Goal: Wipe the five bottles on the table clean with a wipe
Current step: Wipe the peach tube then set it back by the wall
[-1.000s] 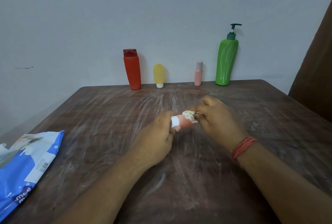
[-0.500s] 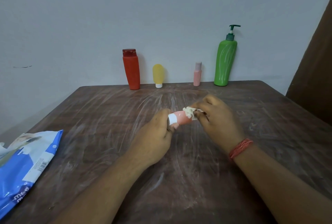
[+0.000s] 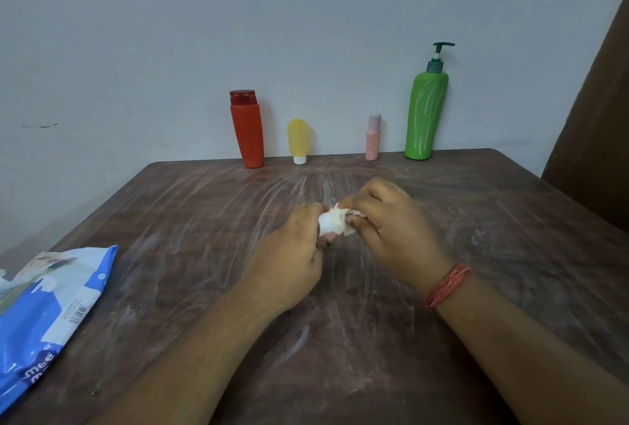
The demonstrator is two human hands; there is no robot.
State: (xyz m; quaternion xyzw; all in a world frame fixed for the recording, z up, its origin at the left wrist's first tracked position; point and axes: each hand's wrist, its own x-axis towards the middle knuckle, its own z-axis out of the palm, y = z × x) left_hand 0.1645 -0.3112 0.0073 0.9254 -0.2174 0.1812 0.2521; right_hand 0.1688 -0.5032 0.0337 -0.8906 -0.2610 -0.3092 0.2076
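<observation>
We are looking down at a dark brown counter [image 3: 476, 220] streaked with whitish smears. At its left edge, towards the near corner, a blue and white wipes pack [image 3: 44, 315] is lying flat.

Along the far edge four bottles are standing upright in a row, each with its long axis vertical. Going left to right: a red bottle [image 3: 247, 133] with a darker red cap on top, a small yellow bottle [image 3: 297, 140] resting on its white cap so that its rounded end is pointing up, a slim pink bottle [image 3: 373, 138] with a paler cap on top, and a tall green pump bottle [image 3: 425, 114] whose dark green nozzle is pointing right.

Near the middle of the counter we are holding the fifth bottle, a small pink one [image 3: 329, 237], between both hands. Only a sliver of it is showing under the wipe, so we cannot tell its axis or which way it is pointing. Our left hand [image 3: 289, 261] is curling round its left end, fingers closed on it. The wipe [image 3: 335, 225], white and crumpled, is bunching over the bottle's top between the two hands. Our right hand [image 3: 391, 230] is pinching the wipe against the bottle, fingers bent tightly. A red thread band [image 3: 447, 285] is sitting round the right wrist.
</observation>
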